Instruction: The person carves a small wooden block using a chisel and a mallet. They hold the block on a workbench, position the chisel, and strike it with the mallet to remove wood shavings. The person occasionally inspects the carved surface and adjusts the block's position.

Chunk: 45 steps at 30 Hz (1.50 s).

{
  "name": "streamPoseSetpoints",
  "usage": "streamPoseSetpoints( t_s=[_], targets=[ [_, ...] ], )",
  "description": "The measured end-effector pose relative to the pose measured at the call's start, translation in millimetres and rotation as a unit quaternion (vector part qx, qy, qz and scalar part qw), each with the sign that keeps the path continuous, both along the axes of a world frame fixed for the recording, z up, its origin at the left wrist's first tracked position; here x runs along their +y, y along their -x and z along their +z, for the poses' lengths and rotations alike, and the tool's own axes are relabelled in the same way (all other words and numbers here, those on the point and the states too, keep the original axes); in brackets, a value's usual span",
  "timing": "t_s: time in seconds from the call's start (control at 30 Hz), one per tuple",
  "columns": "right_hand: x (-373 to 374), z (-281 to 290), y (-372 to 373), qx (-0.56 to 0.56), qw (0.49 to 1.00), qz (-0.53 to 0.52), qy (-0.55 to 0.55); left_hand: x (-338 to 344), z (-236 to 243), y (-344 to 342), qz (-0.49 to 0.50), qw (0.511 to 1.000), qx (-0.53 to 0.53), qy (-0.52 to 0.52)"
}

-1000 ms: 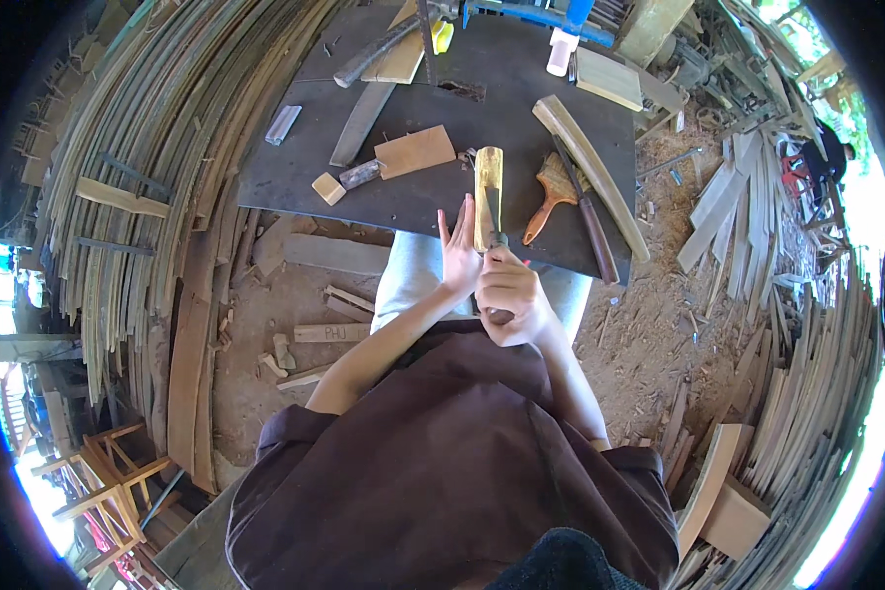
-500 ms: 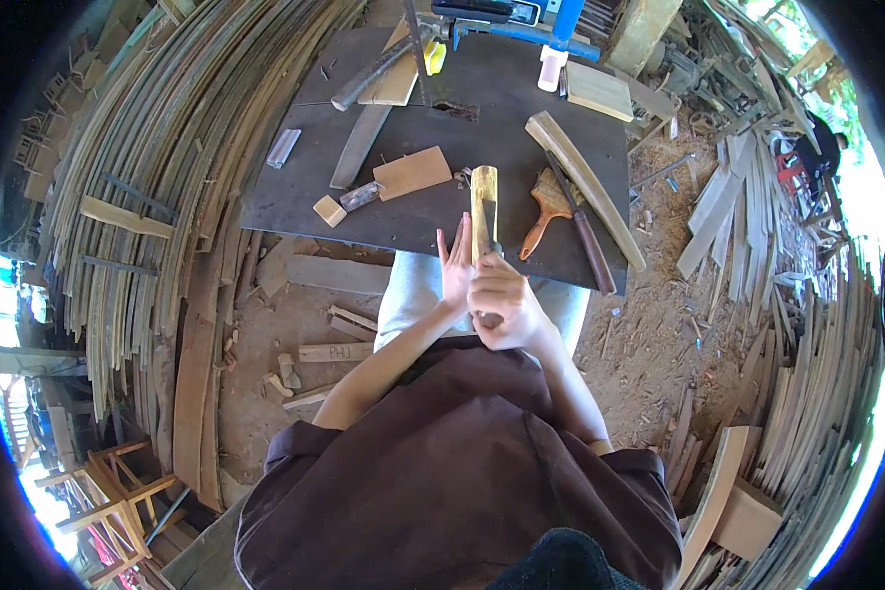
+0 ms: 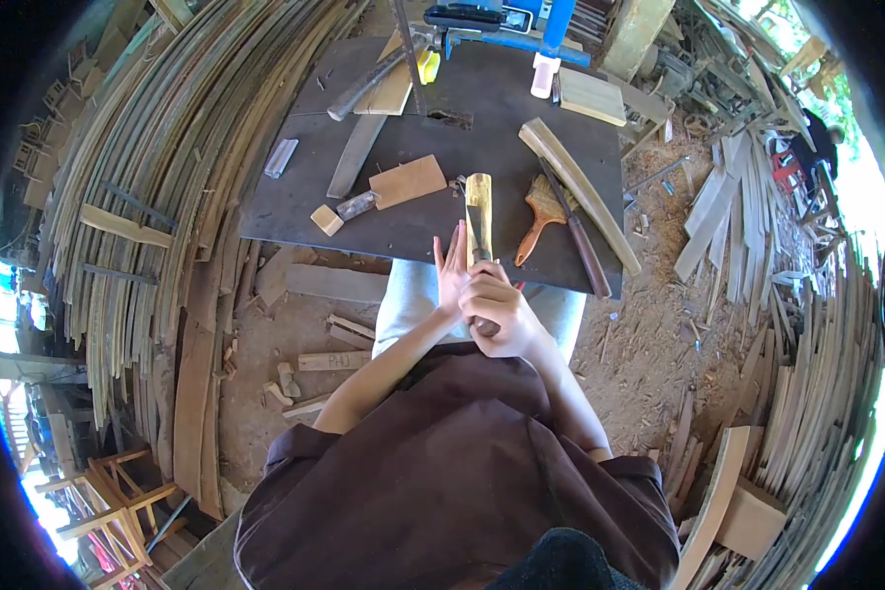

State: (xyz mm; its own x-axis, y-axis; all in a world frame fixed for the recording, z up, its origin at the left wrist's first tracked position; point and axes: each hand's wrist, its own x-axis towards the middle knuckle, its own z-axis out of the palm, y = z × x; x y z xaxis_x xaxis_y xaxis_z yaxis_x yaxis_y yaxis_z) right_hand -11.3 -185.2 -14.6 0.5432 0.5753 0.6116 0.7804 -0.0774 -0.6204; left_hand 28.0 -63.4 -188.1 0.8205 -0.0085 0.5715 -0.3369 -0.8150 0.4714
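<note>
The right grip (image 3: 497,309) is closed round the handle of a tool (image 3: 480,254), whose blade lies along the wood (image 3: 480,189) just ahead. Close on its left, the left grip (image 3: 450,282) is open and flat, fingers straight, alongside the wood, presumably to steady it. The wood's long axis runs away from the body, its far end pointing out over the table (image 3: 295,208); I cannot tell whether they touch. Ahead-right of the grips, a brush (image 3: 542,210) lies handle nearest, seemingly for easy reach. Ahead-left lies a block (image 3: 408,182); farthest, ahead-right, a board (image 3: 592,96).
</note>
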Motion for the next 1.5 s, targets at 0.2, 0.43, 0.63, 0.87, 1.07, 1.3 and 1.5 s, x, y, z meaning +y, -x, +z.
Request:
streamPoseSetpoints(
  t_s=[0.2, 0.43, 0.63, 0.87, 1.07, 1.3, 1.5],
  targets=[
    [-23, -14, 34, 0.102, 0.986, -0.117, 0.066, 2, -4, -3, -0.008, 0.999, 0.023, 0.038],
    [-36, -34, 69, 0.319, 0.925, -0.199, 0.052, 0, 9, 0, -0.020, 0.997, 0.030, 0.061],
    [-40, -35, 67, 0.350, 0.919, -0.181, 0.022, 2, 9, -1, -0.023, 0.998, 0.026, 0.058],
    [-40, -32, 51, 0.186, 0.954, -0.227, 0.068, 1, 17, 2, -0.022, 0.997, 0.021, 0.076],
    [-41, -35, 32, 0.267, 0.926, -0.248, 0.095, -1, 18, 1, -0.009, 0.997, 0.001, 0.080],
    [-20, -37, 20, 0.216, 0.918, -0.313, 0.112, 0, 15, 1, -0.008, 0.998, 0.009, 0.063],
    [-10, -17, 34, 0.228, 0.889, -0.361, 0.164, 0, 16, 1, -0.010, 0.997, 0.008, 0.073]
  ],
)
